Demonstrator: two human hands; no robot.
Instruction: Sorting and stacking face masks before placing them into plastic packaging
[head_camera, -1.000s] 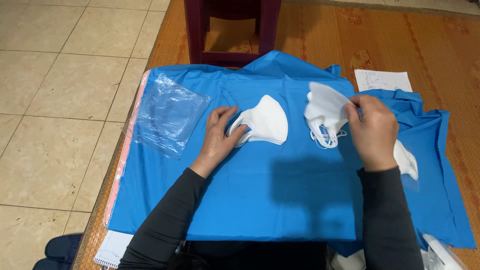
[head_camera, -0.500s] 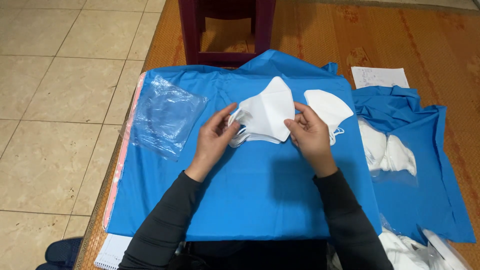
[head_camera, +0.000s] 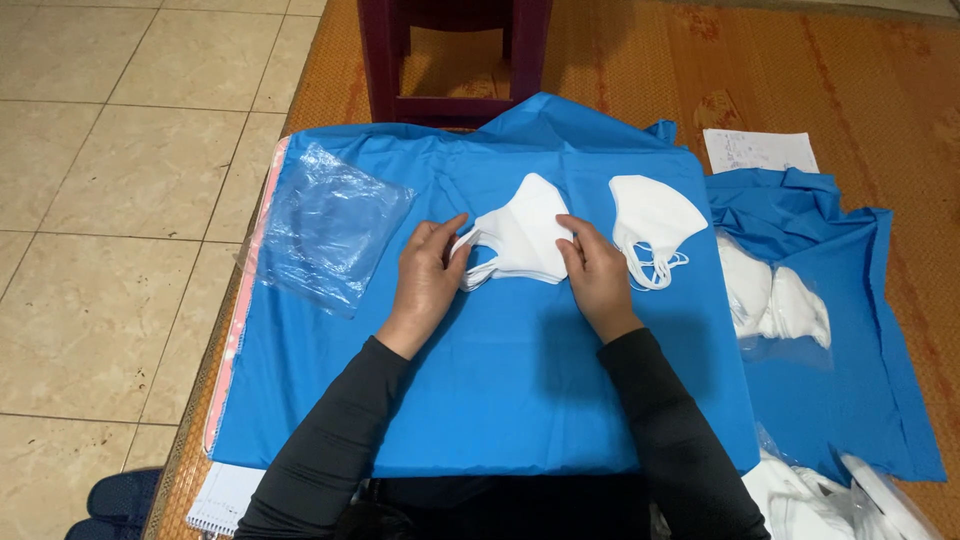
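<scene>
A small stack of folded white face masks (head_camera: 525, 235) lies on a blue cloth (head_camera: 500, 390) in the middle of the view. My left hand (head_camera: 428, 275) grips the stack's left end by the ear loops. At the stack's right edge, my right hand (head_camera: 595, 275) pinches it with the fingers. One more white mask (head_camera: 652, 222) with loose ear loops lies just right of my right hand, apart from the stack. An empty clear plastic bag (head_camera: 325, 235) lies flat on the cloth to the left of my left hand.
A clear bag with white masks (head_camera: 775, 298) rests on rumpled blue cloth at the right. More bagged masks (head_camera: 830, 500) sit at the lower right. A white paper sheet (head_camera: 758, 150) lies on the woven mat. A dark red stool (head_camera: 450, 55) stands beyond the cloth.
My right hand left the single mask on the right and came to the stack. Both hands lifted the stack, then lowered it flat onto the cloth.
</scene>
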